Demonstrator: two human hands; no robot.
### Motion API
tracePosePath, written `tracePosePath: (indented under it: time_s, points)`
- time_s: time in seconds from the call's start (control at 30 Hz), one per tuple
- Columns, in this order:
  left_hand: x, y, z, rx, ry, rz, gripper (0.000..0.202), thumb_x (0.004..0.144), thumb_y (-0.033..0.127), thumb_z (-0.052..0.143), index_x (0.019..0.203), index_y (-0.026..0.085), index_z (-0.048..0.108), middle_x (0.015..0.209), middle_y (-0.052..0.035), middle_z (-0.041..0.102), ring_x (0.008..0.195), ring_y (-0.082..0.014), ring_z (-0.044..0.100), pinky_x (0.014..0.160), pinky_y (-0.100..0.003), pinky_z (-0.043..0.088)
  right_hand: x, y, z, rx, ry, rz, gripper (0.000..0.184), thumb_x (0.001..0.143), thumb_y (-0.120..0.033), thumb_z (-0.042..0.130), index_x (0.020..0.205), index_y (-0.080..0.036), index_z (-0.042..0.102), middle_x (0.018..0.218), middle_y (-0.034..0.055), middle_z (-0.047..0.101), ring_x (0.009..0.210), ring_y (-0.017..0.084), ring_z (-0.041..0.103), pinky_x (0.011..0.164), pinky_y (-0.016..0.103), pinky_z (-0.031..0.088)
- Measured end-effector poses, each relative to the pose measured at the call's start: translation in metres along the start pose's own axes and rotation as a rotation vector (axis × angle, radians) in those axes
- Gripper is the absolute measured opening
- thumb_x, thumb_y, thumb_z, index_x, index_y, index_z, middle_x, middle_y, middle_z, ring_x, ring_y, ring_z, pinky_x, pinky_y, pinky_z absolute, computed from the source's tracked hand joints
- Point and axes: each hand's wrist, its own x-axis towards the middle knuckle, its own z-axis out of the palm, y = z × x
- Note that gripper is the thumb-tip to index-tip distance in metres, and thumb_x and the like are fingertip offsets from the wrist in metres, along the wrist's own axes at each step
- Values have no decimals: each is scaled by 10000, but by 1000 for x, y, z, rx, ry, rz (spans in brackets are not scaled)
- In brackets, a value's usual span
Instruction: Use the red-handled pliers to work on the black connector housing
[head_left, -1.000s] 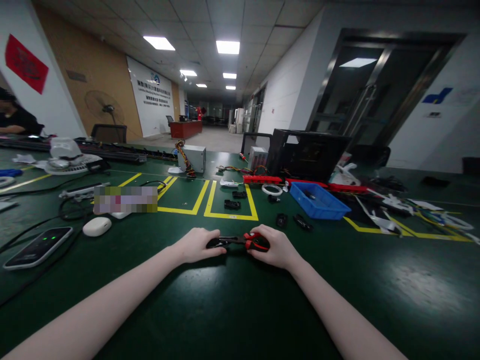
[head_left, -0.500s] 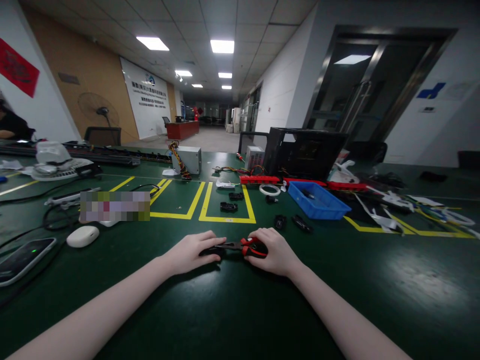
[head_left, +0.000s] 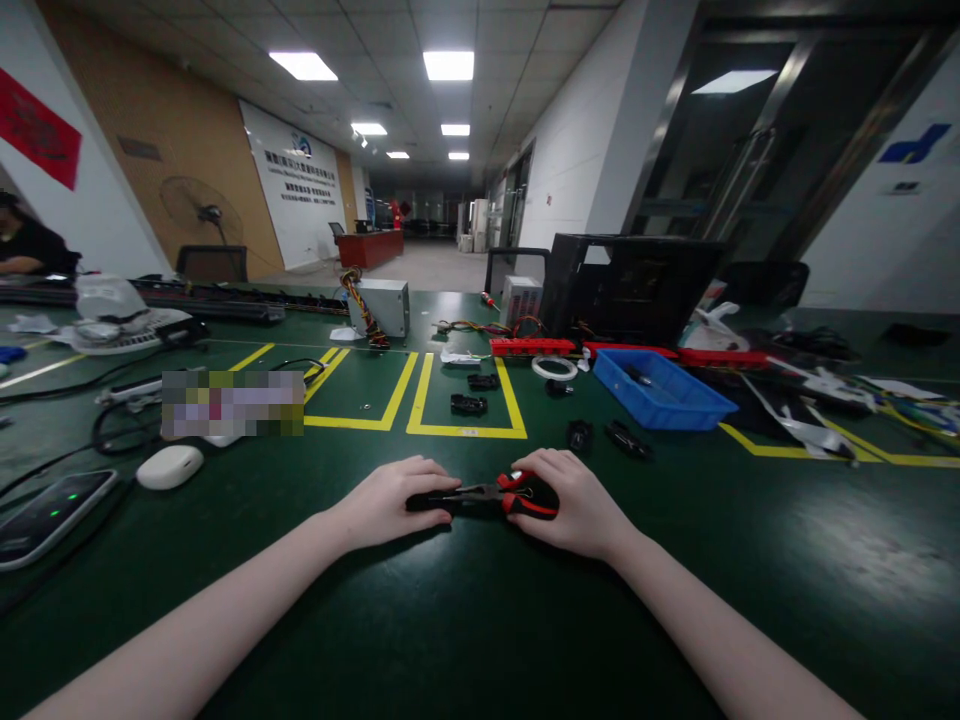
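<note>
- Hands: the left hand (head_left: 386, 497) pinches a dark part (head_left: 429, 502) between thumb and fingers; the right hand (head_left: 583, 508) grips the red-and-black pliers (head_left: 532, 509).
- Pliers: located at 3 o'clock of the dark part, nose directed to 9 o'clock; tip contact is partly hidden.
- Change: the left fingers appear straighter than one second ago. Both grips persist, so the part presumably remains under work.
- Tabletop (head_left: 480, 620): blue tray (head_left: 667, 408) at 2 o'clock of the pliers; black piece (head_left: 469, 404) at 11 o'clock.

Tabletop (head_left: 495, 620) open nearside; black parts (head_left: 628, 440), blue tray (head_left: 694, 413) obstruct beyond right hand (head_left: 576, 502)
</note>
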Motion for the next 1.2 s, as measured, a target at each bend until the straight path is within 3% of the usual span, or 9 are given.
tracePosePath:
  time_s: [0.13, 0.33, 0.7, 0.9, 1.2]
  points:
    - [0, -4, -1, -64, 11, -32, 418, 882, 305, 660, 1289, 269, 575, 1196, -40, 638, 1074, -216, 593, 911, -356, 489, 0, 7, 2, -9, 66, -8, 413, 726, -390, 717, 1085, -221, 602, 1068, 75, 668, 996, 253, 605, 882, 419, 466]
    - [1, -7, -6, -160, -21, -28, 354, 911, 332, 631, 1259, 271, 614, 1215, -51, 635, 1102, -228, 587, 937, -367, 475, 2, 16, 4, -8, 187, 105, 415, 750, -422, 687, 1103, -225, 593, 1072, 84, 666, 983, 274, 623, 850, 430, 495]
    - [1, -9, -4, -230, 14, -9, 293, 869, 302, 688, 1156, 245, 662, 1152, -43, 668, 1071, -212, 608, 931, -361, 480, 2, 9, 4, 3, 116, 23, 427, 748, -397, 693, 1115, -215, 573, 1088, 93, 645, 999, 266, 602, 868, 422, 489]
    - [1, -10, -2, -222, 47, -34, 310, 824, 308, 726, 1126, 253, 681, 1283, -58, 568, 1166, -246, 558, 1003, -403, 449, 3, 12, 6, 33, 103, 17, 406, 801, -389, 644, 1148, -215, 528, 1116, 112, 616, 1022, 281, 582, 887, 449, 479]
    - [1, -8, -3, -141, 62, -16, 300, 847, 279, 699, 1141, 233, 660, 1193, -22, 636, 1107, -232, 569, 958, -374, 444, 4, 9, 7, 96, -66, 4, 377, 846, -417, 597, 1153, -213, 516, 1112, 97, 603, 973, 240, 604, 831, 374, 503]
